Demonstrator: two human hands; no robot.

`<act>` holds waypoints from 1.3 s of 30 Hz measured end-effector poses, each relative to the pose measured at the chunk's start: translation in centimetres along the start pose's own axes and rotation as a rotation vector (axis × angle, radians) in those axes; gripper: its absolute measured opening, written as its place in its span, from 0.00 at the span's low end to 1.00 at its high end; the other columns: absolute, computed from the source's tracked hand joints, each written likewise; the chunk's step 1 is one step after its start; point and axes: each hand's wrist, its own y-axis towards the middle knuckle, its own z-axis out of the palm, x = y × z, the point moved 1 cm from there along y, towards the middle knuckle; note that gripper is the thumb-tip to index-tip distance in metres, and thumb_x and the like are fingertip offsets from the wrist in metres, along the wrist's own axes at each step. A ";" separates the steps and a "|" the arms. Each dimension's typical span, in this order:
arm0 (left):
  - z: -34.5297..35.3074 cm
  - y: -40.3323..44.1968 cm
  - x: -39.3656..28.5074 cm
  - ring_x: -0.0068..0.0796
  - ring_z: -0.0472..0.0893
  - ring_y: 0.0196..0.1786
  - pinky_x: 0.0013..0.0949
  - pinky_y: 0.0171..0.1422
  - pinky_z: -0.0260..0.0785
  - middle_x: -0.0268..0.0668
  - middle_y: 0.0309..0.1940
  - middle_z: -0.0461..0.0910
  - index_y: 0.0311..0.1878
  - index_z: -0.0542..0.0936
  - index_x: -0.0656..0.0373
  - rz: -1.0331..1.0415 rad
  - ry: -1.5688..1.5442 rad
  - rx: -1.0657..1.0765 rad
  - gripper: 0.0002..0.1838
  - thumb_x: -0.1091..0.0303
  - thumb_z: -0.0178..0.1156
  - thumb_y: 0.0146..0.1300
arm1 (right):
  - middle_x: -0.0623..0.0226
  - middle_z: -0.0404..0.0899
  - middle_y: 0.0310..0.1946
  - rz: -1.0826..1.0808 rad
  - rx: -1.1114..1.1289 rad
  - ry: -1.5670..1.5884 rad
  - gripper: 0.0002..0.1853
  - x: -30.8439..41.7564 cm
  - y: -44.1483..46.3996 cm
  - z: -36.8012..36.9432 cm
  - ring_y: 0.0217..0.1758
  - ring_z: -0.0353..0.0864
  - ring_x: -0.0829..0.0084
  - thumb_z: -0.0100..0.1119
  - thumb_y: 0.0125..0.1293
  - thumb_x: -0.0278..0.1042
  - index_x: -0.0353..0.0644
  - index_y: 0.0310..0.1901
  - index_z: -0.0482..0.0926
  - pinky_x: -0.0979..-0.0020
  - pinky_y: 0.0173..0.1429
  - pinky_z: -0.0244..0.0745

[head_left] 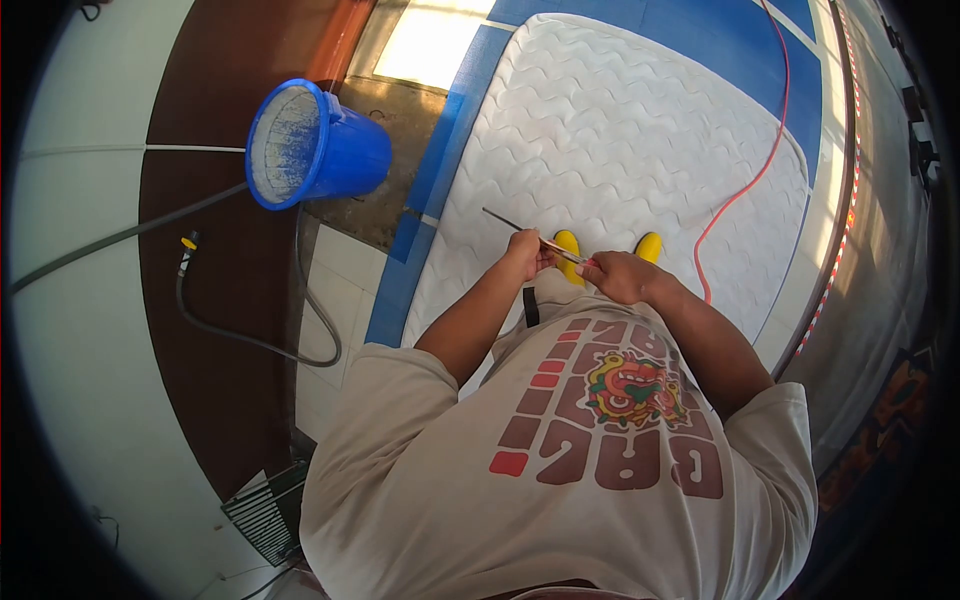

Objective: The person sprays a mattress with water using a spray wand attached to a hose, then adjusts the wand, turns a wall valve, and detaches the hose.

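Both my hands are in front of my waist, above a white quilted mattress. My left hand is closed around the middle of a thin rod-like tool, whose dark tip points up and to the left. My right hand grips the tool's other end, near a small red part. The red hose runs across the mattress and passes behind my right forearm. Yellow shoe tips show just beyond my hands.
A blue bucket with a whitish, stained inside is tilted at the upper left. A grey hose with a yellow fitting curls over the brown floor strip. Dark wire rack at the lower left. Red-and-white tape runs along the right side.
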 end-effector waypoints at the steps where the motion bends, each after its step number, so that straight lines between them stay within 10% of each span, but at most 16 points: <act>1: -0.1 0.3 0.0 0.28 0.73 0.21 0.38 0.34 0.76 0.38 0.23 0.75 0.32 0.74 0.62 -0.001 0.001 0.000 0.21 0.58 0.35 0.68 | 0.44 0.78 0.35 0.001 0.000 0.001 0.32 0.1 0.0 -0.1 0.44 0.76 0.49 0.38 0.66 0.59 0.32 0.37 0.77 0.57 0.50 0.68; 39: 0.2 0.2 -4.3 0.35 0.78 0.27 0.39 0.38 0.76 0.39 0.29 0.76 0.35 0.69 0.61 0.122 -0.014 -0.005 0.17 0.57 0.39 0.69 | 0.45 0.77 0.39 0.065 -0.059 -0.079 0.31 2.8 1.2 -1.9 0.47 0.76 0.50 0.39 0.65 0.59 0.33 0.43 0.74 0.57 0.51 0.68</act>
